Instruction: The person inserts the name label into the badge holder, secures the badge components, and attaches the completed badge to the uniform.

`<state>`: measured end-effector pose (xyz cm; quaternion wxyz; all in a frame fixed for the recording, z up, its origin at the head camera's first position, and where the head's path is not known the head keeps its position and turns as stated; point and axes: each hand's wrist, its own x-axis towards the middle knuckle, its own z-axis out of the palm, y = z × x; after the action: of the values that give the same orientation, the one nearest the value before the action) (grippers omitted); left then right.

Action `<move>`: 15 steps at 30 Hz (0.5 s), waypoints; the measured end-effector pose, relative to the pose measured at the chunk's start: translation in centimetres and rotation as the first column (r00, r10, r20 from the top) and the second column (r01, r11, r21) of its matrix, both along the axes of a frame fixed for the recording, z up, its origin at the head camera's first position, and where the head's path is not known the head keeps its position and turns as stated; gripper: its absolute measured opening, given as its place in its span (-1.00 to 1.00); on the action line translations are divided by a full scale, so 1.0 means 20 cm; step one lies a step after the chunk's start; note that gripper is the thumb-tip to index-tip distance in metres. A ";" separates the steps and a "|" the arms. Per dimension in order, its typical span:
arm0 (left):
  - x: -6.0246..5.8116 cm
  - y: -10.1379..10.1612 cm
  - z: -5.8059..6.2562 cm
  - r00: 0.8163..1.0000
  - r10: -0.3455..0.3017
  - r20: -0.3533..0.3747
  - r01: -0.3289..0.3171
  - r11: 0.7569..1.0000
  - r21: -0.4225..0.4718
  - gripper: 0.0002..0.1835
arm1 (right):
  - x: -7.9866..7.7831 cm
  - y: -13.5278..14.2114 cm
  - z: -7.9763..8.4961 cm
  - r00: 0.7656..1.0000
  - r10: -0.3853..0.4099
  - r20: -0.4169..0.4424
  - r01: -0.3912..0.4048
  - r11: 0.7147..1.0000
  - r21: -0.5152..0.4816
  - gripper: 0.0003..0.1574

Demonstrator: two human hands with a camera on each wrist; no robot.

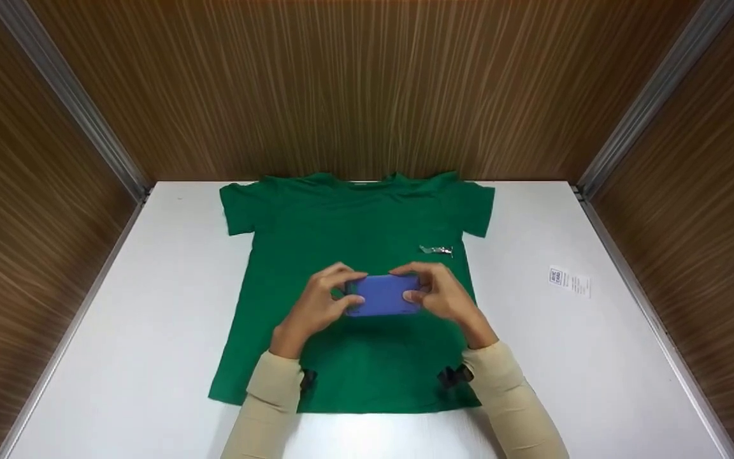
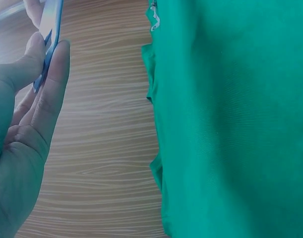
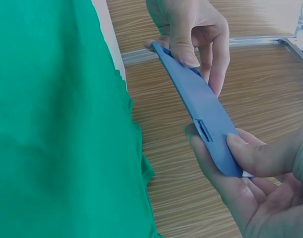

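Note:
A flat blue plastic card holder [image 1: 381, 296] is held level between both hands above a green T-shirt [image 1: 354, 229]. My left hand [image 1: 321, 302] pinches its left end between thumb and fingers. At the other end my right hand [image 1: 445, 294] has its thumb on the near face and its fingers behind. The right wrist view shows a small slot along one edge of the holder [image 3: 203, 109], and a bit of white at its lower end by the right fingers. In the left wrist view the holder [image 2: 53, 34] appears nearly edge-on.
The T-shirt lies spread on a white table [image 1: 118, 331]. A small shiny strap clip [image 1: 436, 250] rests on its right chest. To the right lies a white printed card [image 1: 569, 282]. Wood-grain panels [image 1: 367, 89] enclose the table at the back and sides.

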<state>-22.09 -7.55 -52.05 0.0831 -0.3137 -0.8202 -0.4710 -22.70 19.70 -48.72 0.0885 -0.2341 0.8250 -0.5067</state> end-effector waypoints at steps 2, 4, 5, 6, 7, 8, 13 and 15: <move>0.00 0.00 0.00 1.000 -0.002 -0.005 0.002 1.000 0.008 -0.61 | -0.01 0.00 0.00 1.000 0.001 0.007 -0.001 1.000 -0.006 -0.52; 0.00 -0.01 0.01 1.000 -0.004 -0.008 0.004 1.000 0.015 -0.60 | -0.01 0.00 0.00 1.000 0.001 0.014 0.000 1.000 -0.010 -0.51; 0.00 -0.01 0.01 1.000 -0.003 -0.009 0.003 1.000 0.014 -0.61 | -0.01 0.00 0.00 1.000 0.002 0.017 -0.002 1.000 -0.010 -0.51; 0.00 -0.01 0.01 1.000 -0.002 -0.011 0.002 1.000 0.012 -0.61 | -0.01 0.00 0.00 1.000 0.001 0.016 -0.001 1.000 -0.009 -0.51; 0.00 -0.01 0.01 1.000 0.000 -0.011 0.000 1.000 0.009 -0.61 | -0.01 0.00 0.00 1.000 0.002 0.016 -0.002 1.000 -0.008 -0.51; 0.00 -0.01 0.01 1.000 -0.001 -0.010 0.001 1.000 0.008 -0.61 | -0.01 0.00 0.00 1.000 0.002 0.014 -0.002 1.000 -0.007 -0.51; 0.00 0.00 0.01 1.000 0.001 -0.003 -0.001 1.000 0.001 -0.62 | 0.00 0.00 0.00 1.000 0.007 0.001 -0.007 1.000 -0.003 -0.51; 0.00 0.00 0.01 1.000 0.003 -0.002 -0.003 1.000 -0.001 -0.62 | 0.00 0.00 0.00 1.000 0.007 0.001 -0.007 1.000 -0.002 -0.51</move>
<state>-22.00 -7.62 -51.88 0.0847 -0.3132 -0.8207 -0.4703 -22.75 19.68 -48.79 0.0905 -0.2370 0.8235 -0.5074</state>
